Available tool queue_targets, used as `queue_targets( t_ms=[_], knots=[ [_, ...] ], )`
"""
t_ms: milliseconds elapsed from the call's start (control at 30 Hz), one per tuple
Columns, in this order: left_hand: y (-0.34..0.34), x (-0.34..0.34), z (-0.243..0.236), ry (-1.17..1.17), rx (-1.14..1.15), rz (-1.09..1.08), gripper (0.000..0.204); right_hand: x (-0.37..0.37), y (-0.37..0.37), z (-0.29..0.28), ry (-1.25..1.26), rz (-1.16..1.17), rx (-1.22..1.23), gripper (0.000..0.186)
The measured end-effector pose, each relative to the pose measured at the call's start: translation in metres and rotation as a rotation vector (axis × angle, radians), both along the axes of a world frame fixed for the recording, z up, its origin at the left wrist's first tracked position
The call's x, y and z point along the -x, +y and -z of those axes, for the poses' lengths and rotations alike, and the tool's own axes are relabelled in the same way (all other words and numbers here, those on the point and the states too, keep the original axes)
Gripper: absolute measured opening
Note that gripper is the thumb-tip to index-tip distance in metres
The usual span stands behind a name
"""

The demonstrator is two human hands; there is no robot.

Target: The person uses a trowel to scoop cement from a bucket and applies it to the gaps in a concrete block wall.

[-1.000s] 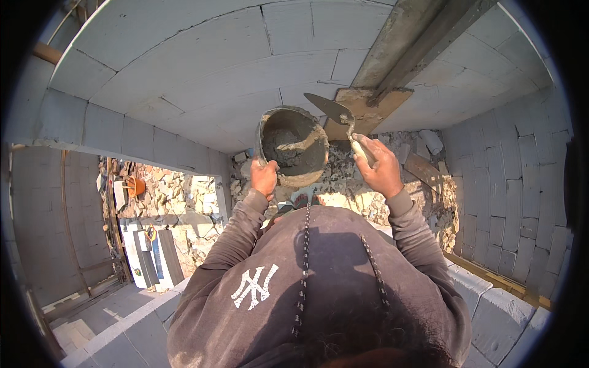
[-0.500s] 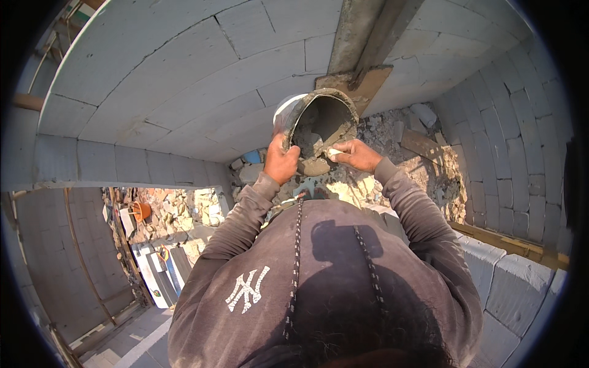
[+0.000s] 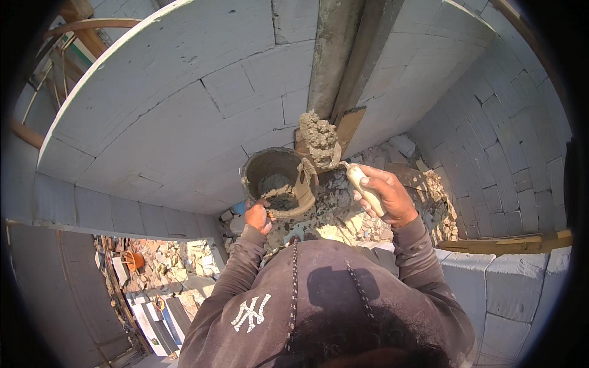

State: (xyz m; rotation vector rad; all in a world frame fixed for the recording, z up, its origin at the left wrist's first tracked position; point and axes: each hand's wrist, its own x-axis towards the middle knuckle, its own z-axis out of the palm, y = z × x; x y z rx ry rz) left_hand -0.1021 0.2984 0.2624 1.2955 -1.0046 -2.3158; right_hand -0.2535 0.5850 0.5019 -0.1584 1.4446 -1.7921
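My right hand (image 3: 388,197) is closed round the pale handle of a trowel (image 3: 365,189). A heap of wet grey mortar (image 3: 320,140) covers the trowel's blade, held up just right of the bucket. My left hand (image 3: 257,216) grips the near left rim of a mortar-crusted bucket (image 3: 250,173). The bucket's mouth faces up toward me, and more mortar (image 3: 277,193) lies in its bottom. Sunlight falls on the inner right wall of the bucket.
A grey block wall (image 3: 184,110) rises in front, with a concrete post (image 3: 334,61) and a board (image 3: 351,129) against it. Another block wall (image 3: 491,159) stands at right. Rubble (image 3: 353,224) covers the ground. An orange bucket (image 3: 134,261) lies at left.
The bucket has gone from tilted up to lower and more upright, shifting left. My right hand has lifted the mortar-loaded trowel out of it and to the right.
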Motion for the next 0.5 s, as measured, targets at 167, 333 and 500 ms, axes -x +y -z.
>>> queue_targets(
  t_ms=[167, 333, 500],
  knots=[
    [-0.014, -0.050, 0.040, -0.204, 0.057, -0.070, 0.015, 0.061, -0.014, -0.129, 0.407, 0.219, 0.162, 0.058],
    [-0.022, -0.110, 0.080, -0.292, 0.081, -0.227, 0.038, 0.157, -0.065, -0.225, 0.968, 0.485, 0.071, 0.052],
    [-0.027, -0.142, 0.110, -0.371, 0.000, -0.335, 0.072, 0.297, -0.129, -0.225, 1.497, 0.779, -0.282, 0.045]
  ],
)
